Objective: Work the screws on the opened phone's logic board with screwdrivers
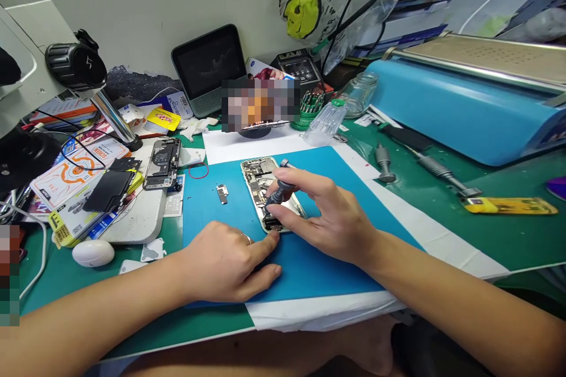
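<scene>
An opened phone point(255, 188) with its inner parts bare lies on a blue mat point(336, 171). My right hand point(327, 212) grips a small grey screwdriver point(279, 191), held tilted over the phone's lower half; its tip is hidden. My left hand point(232, 262) rests on the mat, its index fingertip at the phone's near end and its thumb stretched out; a ring is on one finger. A small metal shield plate point(221, 194) lies left of the phone. Tiny dark specks, perhaps screws, lie farther left.
At left, another phone body point(163, 164) and a white tray point(150, 227) sit near a microscope point(75, 65). A blue machine point(455, 112) stands at right. Nearer are a grey screwdriver point(384, 163), a longer one point(442, 172) and a yellow strip point(513, 206). Behind stands a dark-screened display point(210, 65).
</scene>
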Demonstrator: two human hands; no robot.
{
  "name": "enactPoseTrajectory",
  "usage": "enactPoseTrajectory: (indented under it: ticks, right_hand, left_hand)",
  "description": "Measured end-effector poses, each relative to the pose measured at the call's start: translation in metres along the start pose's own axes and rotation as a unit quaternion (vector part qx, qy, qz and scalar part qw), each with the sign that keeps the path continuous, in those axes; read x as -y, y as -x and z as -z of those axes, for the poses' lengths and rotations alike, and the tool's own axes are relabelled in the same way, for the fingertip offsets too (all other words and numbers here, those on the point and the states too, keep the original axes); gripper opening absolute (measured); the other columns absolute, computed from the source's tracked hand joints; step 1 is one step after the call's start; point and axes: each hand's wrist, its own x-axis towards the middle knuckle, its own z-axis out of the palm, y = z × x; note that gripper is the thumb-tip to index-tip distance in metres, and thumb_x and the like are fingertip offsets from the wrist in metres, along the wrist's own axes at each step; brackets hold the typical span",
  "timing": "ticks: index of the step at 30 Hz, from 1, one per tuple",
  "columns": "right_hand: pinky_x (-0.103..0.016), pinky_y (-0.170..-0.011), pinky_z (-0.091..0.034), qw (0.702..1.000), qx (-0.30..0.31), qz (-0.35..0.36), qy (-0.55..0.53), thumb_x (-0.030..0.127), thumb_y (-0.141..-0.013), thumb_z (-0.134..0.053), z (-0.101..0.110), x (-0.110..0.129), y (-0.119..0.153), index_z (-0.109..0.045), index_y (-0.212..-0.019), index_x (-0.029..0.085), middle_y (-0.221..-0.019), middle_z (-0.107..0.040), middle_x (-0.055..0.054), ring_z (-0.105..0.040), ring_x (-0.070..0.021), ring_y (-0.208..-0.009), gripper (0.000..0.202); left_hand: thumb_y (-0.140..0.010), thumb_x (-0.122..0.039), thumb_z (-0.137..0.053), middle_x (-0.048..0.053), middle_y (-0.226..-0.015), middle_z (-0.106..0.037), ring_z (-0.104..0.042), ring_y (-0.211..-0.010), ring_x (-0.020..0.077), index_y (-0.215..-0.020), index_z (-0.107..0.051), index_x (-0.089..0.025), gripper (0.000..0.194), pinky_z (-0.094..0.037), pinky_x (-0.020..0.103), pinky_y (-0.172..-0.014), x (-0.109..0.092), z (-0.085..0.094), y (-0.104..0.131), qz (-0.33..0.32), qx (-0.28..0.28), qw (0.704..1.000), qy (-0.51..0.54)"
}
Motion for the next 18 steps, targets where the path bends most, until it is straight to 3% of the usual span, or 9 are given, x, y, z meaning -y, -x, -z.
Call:
enactPoseTrajectory:
  ticks: [8,14,18]
  right_hand:
    - [-0.036,-0.082,-0.068,1.000,0.012,-0.014,-0.018,0.009,-0.095,-0.059,0.0011,0.0036,-0.0005,-0.042,-0.151,0.028,-0.116,-0.077,-0.009,-0.077,-0.0218,-0.092,0.061]
    - [-0.035,-0.079,-0.068,1.000,0.006,0.004,-0.011,0.019,-0.098,-0.065,0.0007,0.0007,-0.0014,-0.044,-0.149,0.027,-0.114,-0.077,-0.009,-0.076,-0.0196,-0.085,0.056]
    - [-0.036,-0.082,-0.068,1.000,0.008,0.019,-0.007,0.017,-0.099,-0.062,0.0009,0.0008,-0.0025,-0.044,-0.149,0.027,-0.112,-0.077,-0.009,-0.077,-0.0211,-0.092,0.054]
  left_hand:
    - [-0.108,-0.038,-0.042,0.003,-0.070,-0.074,-0.070,-0.056,0.0214,-0.136,-0.059,-0.007,0.045,-0.043,0.035,-0.048,-0.0001,-0.0004,0.0007,-0.002,0.000,1.000,0.002]
    - [-0.107,-0.037,-0.043,0.003,-0.070,-0.074,-0.070,-0.056,0.0215,-0.134,-0.061,-0.007,0.044,-0.043,0.036,-0.048,0.0001,-0.0011,0.0009,-0.003,-0.005,1.000,0.004]
    - [-0.107,-0.036,-0.044,0.003,-0.070,-0.073,-0.070,-0.056,0.0217,-0.134,-0.061,-0.007,0.043,-0.043,0.037,-0.048,0.0007,-0.0011,0.0005,-0.001,-0.003,1.000,0.005]
